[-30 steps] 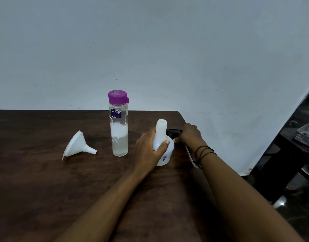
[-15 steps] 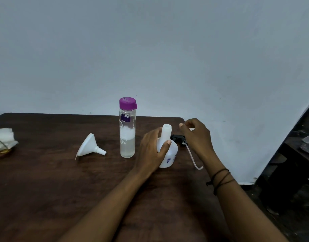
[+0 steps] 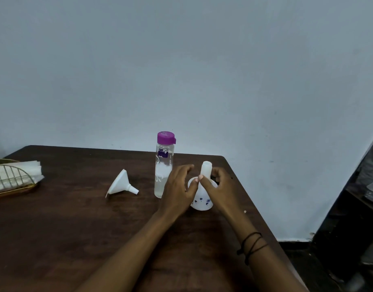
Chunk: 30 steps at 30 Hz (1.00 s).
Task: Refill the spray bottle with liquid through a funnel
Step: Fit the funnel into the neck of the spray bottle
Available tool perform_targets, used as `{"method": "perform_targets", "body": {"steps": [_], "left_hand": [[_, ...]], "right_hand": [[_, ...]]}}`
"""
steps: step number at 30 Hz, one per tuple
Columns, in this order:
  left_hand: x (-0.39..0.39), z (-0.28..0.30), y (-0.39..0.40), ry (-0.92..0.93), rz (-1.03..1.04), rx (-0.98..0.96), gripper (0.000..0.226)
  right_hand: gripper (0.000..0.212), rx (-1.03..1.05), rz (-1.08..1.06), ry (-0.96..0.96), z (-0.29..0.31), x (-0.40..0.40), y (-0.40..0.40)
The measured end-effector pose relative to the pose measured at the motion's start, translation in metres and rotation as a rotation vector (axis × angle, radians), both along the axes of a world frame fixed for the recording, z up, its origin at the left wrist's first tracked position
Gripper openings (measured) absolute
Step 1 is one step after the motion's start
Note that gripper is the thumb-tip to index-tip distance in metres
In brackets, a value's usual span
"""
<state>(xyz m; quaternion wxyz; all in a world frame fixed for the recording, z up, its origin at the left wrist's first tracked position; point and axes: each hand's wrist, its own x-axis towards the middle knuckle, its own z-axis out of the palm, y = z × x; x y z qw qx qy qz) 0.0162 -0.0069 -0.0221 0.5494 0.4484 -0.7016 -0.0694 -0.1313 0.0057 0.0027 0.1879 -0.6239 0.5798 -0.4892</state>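
Note:
The white spray bottle (image 3: 202,200), with small blue flowers and an open neck, stands upright near the table's right edge. My right hand (image 3: 220,186) wraps its shoulder from the right, thumb at the base of the neck. My left hand (image 3: 177,190) is beside it on the left with fingers spread off the bottle and only the thumb touching. A clear water bottle (image 3: 163,167) with a purple cap, partly filled, stands just left of my hands. The white funnel (image 3: 120,184) lies on its side further left. The black spray head is hidden behind my right hand.
The dark wooden table (image 3: 76,224) ends close to the right of the spray bottle. A wire holder with white napkins (image 3: 12,178) sits at the far left edge. A pale wall rises behind; dark furniture stands to the right, off the table.
My right hand left the black spray head and tube and came onto the spray bottle. My left hand loosened its hold, fingers lifting off the bottle. The view shifted, showing more of the table's left.

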Motion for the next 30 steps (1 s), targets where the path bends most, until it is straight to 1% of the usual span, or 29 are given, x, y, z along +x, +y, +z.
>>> {"method": "perform_targets", "body": {"steps": [4,14,18,21,23,26,28,30], "left_hand": [[0.014,0.000,-0.001,0.000,0.011,-0.013,0.035],[0.035,-0.001,0.012,0.091,0.059,-0.072,0.023],[0.047,0.004,0.012,0.153,0.089,-0.119,0.018],[0.063,0.008,0.008,0.216,0.160,-0.136,0.014],[0.076,0.013,0.008,0.260,0.200,-0.147,0.010],[0.103,0.018,0.008,0.319,0.250,-0.130,0.007],[0.123,0.019,0.007,0.364,0.296,-0.091,0.009],[0.140,0.016,0.004,0.405,0.357,-0.038,0.009]], "right_hand": [[0.046,0.053,0.000,0.058,-0.008,0.005,-0.001],[0.036,-0.007,-0.012,0.130,-0.019,0.024,0.006],[0.042,-0.027,0.033,0.159,-0.024,0.034,0.011],[0.051,-0.062,0.040,0.153,-0.022,0.039,0.017],[0.055,-0.210,-0.040,0.178,-0.017,0.040,0.024],[0.048,-0.604,-0.129,0.272,-0.006,0.052,0.035],[0.042,-0.762,-0.056,0.282,0.003,0.072,0.042],[0.035,-0.803,0.087,0.260,0.007,0.098,0.048]]}}
